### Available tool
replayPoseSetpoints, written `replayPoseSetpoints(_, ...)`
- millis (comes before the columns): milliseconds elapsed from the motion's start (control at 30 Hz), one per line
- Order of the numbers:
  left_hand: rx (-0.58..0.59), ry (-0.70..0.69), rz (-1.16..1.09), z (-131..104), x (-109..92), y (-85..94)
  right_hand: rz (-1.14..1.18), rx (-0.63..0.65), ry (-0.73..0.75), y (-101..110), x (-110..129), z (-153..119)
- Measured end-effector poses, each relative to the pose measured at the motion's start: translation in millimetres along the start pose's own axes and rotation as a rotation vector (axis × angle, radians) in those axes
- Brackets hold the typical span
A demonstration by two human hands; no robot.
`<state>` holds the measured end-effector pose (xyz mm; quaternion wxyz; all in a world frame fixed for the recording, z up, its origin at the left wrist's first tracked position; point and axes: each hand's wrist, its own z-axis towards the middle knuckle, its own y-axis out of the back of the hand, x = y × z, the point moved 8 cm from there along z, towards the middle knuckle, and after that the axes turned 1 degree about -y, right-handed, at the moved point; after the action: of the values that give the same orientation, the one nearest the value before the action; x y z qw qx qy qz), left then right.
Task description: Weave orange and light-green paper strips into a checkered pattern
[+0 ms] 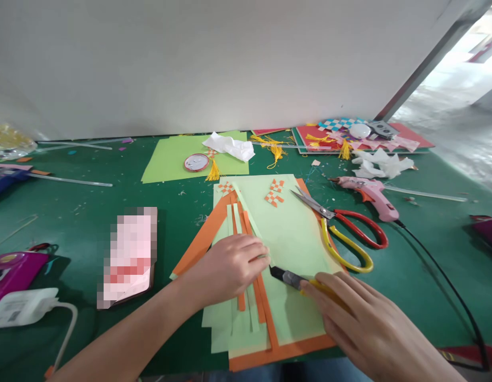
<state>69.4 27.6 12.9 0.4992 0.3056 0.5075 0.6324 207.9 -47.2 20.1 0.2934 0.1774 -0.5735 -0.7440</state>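
Observation:
My right hand [349,313] is wrapped round a yellow utility knife [290,277], its black tip pointing left onto pale green paper [297,233]. Beside the tip, my left hand [238,262] lies with bent fingers pressed on a narrow green strip [246,204]. Whether those fingers pinch the strip or only press it is hard to see. Orange strips [269,318] and light green strips run under and below that hand. Small woven orange-and-white pieces [274,199] sit on the upper part of the paper. Open scissors [327,212] with red and yellow handles rest on its right edge.
A pink glue gun [369,196] with a black cord is at the right. To the left are a phone [130,260] and a white charger [25,307]. Further back lie bright green paper [166,159], crumpled tissue [230,146], yellow tassels [275,151] and red sheets [408,135] before a pale wall.

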Motion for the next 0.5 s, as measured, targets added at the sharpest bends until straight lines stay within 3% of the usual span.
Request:
replayPoseSetpoints(333,-0.012,0.006,0.0,1,-1,3.3,-0.02,-0.013,-0.081,-1,-15,-9)
replayPoseSetpoints(500,-0.087,0.033,-0.022,3,-3,6.3,-0.009,-0.013,-0.07,4,-20,-10)
